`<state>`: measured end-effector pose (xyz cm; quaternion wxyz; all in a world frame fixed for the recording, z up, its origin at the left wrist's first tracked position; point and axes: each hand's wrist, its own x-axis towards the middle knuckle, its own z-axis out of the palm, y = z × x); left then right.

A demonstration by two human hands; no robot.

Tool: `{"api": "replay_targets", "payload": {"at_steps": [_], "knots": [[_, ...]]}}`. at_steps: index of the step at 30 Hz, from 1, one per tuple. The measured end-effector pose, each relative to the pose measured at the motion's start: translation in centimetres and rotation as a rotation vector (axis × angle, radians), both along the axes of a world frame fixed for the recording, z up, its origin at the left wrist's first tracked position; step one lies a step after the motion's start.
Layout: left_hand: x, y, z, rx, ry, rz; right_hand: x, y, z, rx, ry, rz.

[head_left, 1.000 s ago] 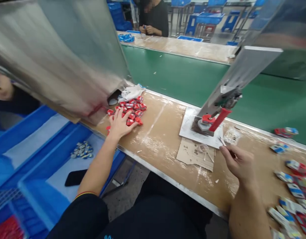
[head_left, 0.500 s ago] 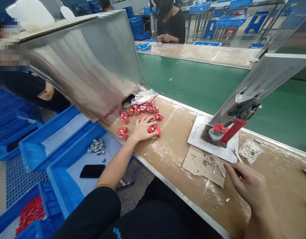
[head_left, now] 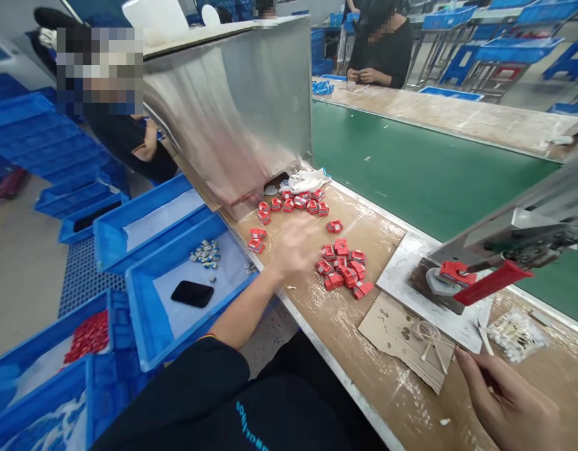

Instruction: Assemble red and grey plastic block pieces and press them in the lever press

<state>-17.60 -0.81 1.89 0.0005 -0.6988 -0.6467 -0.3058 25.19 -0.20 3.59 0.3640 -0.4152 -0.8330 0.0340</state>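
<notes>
My left hand [head_left: 295,247] is over the worktop, smeared by motion, so its fingers cannot be made out. Just right of it lies a heap of small red plastic parts [head_left: 342,266] with grey and white areas. More red parts [head_left: 300,202] are scattered behind it, and a pair [head_left: 257,240] sits to its left. At the lower right my right hand [head_left: 509,391] is closed in a pinch on a thin cotton swab [head_left: 443,342]. The swab reaches toward a small round clear dish [head_left: 423,330] on torn cardboard [head_left: 387,322], where other swabs rest.
A metal press with a red handle [head_left: 493,282] stands on a white plate [head_left: 396,266]. Tweezers [head_left: 485,338] and a bag of swabs [head_left: 516,332] lie beside it. A metal partition [head_left: 232,113] rises at the left. Blue bins [head_left: 143,326] and a phone [head_left: 192,294] are below.
A group of red parts that was under my left hand now lies heaped farther right, and the hand is off it to the left. The view has turned left. My right hand keeps its pinch.
</notes>
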Motion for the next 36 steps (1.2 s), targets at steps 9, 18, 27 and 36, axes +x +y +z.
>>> {"api": "replay_targets", "payload": {"at_steps": [9,18,27,36], "knots": [[-7.9,-2.1,-3.0,-0.194,-0.132,0.291,-0.2,-0.1,0.0,-0.004,0.026,0.063],[1.2,2.0,-2.7,-0.216,-0.099,0.102,0.3,0.1,-0.6,-0.030,-0.031,0.070],[-11.1,6.3,0.4,-0.294,-0.053,0.583,0.3,-0.5,-1.2,-0.056,0.005,0.056],[-7.0,3.9,-2.2,-0.222,-0.117,0.246,0.3,0.0,-1.7,-0.056,-0.081,0.091]]}}
